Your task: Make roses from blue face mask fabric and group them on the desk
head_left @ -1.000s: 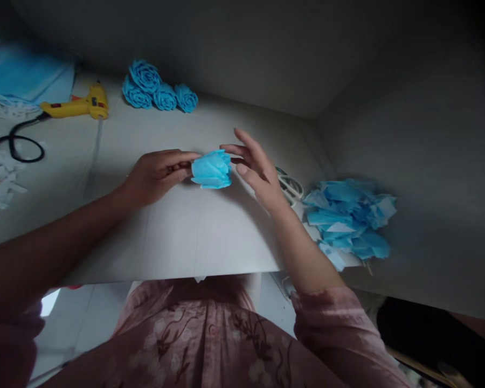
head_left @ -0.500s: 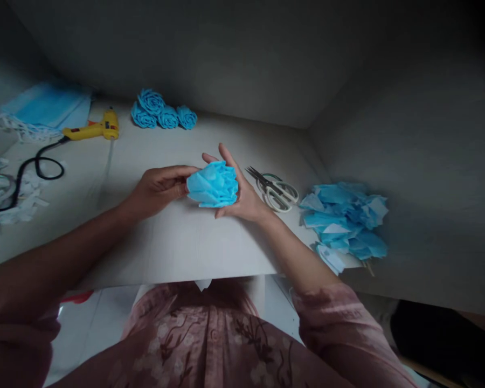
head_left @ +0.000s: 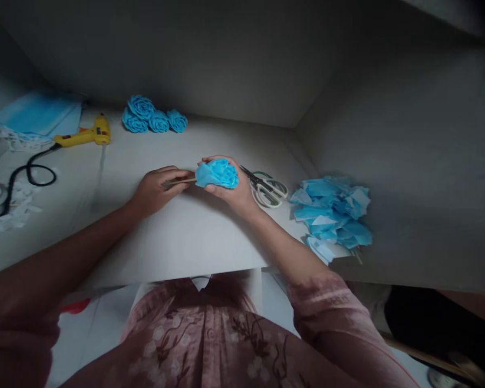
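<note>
The left hand (head_left: 157,188) is pinching a thin stick (head_left: 181,182), and the right hand (head_left: 238,195) is closing its fingers around the blue flower (head_left: 216,173) at the stick's end. This flower is staying just left of the scissors (head_left: 268,189). Four blue rosettes (head_left: 159,120) are lying beyond the scissors, farther left; blue pieces (head_left: 333,210) are piling to their right.

Dim light: soft shadow on the tabletop (head_left: 173,237) near the right hand (head_left: 242,189), murky wall (head_left: 226,64) beyond, edges blurred.
</note>
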`<state>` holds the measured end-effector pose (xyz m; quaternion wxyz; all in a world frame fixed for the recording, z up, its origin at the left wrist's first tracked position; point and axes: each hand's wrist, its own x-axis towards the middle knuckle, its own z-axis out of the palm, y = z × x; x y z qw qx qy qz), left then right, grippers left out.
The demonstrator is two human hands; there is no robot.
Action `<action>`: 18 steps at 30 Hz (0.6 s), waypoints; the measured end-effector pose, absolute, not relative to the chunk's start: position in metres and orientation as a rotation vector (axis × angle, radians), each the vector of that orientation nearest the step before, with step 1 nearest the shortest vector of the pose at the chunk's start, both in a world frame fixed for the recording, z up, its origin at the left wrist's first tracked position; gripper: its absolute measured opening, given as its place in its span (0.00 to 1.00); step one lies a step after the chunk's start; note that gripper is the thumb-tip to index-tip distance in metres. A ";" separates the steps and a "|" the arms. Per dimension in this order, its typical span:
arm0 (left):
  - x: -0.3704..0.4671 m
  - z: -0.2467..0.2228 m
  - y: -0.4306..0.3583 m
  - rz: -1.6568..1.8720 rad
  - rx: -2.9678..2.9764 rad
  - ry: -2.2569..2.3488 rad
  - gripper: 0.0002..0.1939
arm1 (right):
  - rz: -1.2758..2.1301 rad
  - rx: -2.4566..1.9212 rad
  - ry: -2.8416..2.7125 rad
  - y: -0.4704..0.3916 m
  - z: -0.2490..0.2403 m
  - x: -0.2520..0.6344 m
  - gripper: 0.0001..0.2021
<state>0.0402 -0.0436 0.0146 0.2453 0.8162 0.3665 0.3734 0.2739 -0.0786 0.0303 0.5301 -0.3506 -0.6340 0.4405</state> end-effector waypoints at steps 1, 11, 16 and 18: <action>0.040 0.012 -0.042 1.027 2.201 1.028 0.18 | 1.033 -0.874 -1.474 -0.077 0.030 0.275 0.41; 0.042 0.012 -0.047 0.939 1.948 1.074 0.15 | 1.000 -0.944 -1.424 -0.050 0.017 0.288 0.48; 0.043 0.009 -0.045 1.005 1.681 1.048 0.13 | 1.059 -0.808 -1.434 -0.043 0.011 0.292 0.66; 0.043 0.010 -0.045 1.021 1.657 1.048 0.13 | 1.091 -0.802 -1.408 -0.042 0.008 0.291 0.69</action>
